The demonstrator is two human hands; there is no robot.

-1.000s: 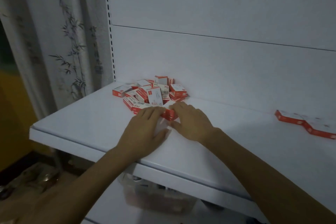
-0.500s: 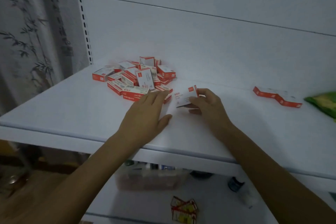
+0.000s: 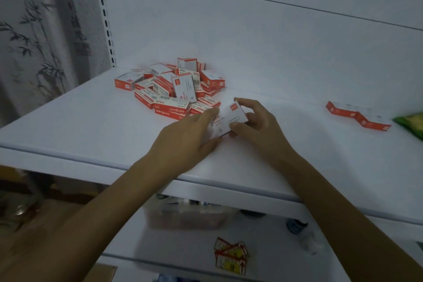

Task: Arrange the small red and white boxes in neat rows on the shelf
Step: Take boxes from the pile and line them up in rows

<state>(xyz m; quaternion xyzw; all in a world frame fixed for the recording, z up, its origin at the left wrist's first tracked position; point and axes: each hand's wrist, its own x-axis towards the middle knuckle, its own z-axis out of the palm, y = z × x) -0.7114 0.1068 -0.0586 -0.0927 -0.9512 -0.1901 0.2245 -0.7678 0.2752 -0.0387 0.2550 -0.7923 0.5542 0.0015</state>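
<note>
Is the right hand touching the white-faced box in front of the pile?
Touching. The head view shows the right hand pinching the box: thumb on its near edge, fingers curled over its far edge.

Premises: small retail shop.
We note white display shelving (image 3: pixel 91 121) on a slotted upright (image 3: pixel 105 20), with identical boxed stock (image 3: pixel 174 89) (stationery, by the printing) heaped on it.

Box (image 3: pixel 229 119) between both hands

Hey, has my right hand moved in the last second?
Yes. The right hand has drawn rightward from the pile of boxes, now pinching one box.
</note>
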